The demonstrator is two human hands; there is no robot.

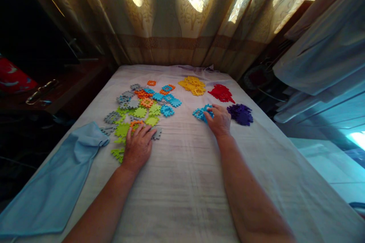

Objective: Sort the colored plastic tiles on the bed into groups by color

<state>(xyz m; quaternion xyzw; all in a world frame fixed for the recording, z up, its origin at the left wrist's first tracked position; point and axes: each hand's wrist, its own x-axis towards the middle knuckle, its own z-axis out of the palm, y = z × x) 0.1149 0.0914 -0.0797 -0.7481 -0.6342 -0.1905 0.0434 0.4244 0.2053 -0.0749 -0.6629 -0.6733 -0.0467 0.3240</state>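
One left hand, one right hand, four single-colour piles, one mixed spread.
One yellow pile, one red pile, one purple pile and one blue pile, pieces in each overlapping too closely to number; in the mixed spread, at least five orange pieces, six blue pieces, six green pieces and six grey pieces; at the side, one pale blue cloth.

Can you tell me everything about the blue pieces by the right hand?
The blue pieces look like plastic, with toothed edges and at least one opening. They lie bunched on the pale cloth, nearer than the yellow pile. The right hand covers their right side, fingers apparently touching them; I can't count them.
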